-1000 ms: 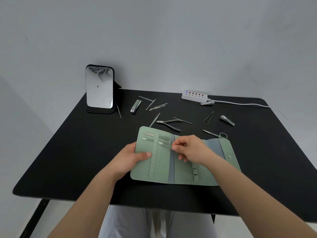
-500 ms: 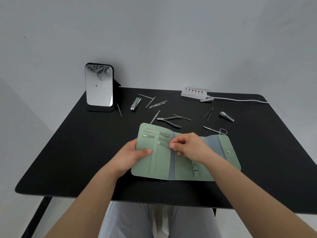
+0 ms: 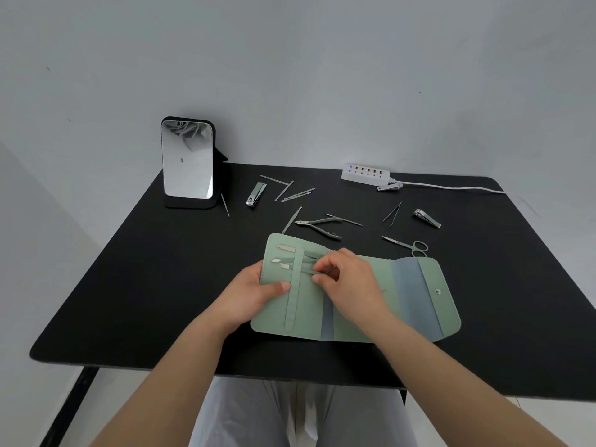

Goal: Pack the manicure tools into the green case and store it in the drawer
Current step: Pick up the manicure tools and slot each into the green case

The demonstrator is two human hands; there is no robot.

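Green case [image 3: 354, 304] lies unfolded near the front edge of the black table [image 3: 129, 285], its snap flap spread to the right. Left hand [image 3: 248, 295] grips the case's left edge, thumb pressed flat on the inner panel, fingers hidden beneath. Right hand [image 3: 350, 282] hovers over the centre fold with fingertips pinching a thin metal tool [image 3: 314, 271] that runs leftward under the vertical elastic strap [image 3: 295, 285]. Three tool tips already show left of that strap in the upper part of the panel.

Loose tools lie behind the case: cuticle nippers [image 3: 317, 224] just beyond its far edge, small scissors [image 3: 408, 245] near the flap's far corner, tweezers [image 3: 392, 213], one nail clipper [image 3: 427, 218] at right, another nail clipper [image 3: 256, 194] beside the standing mirror [image 3: 187, 159], and several slim picks between them. A white power strip [image 3: 366, 172] sits at the back edge.

Bare tabletop extends left of the case and right of the flap.
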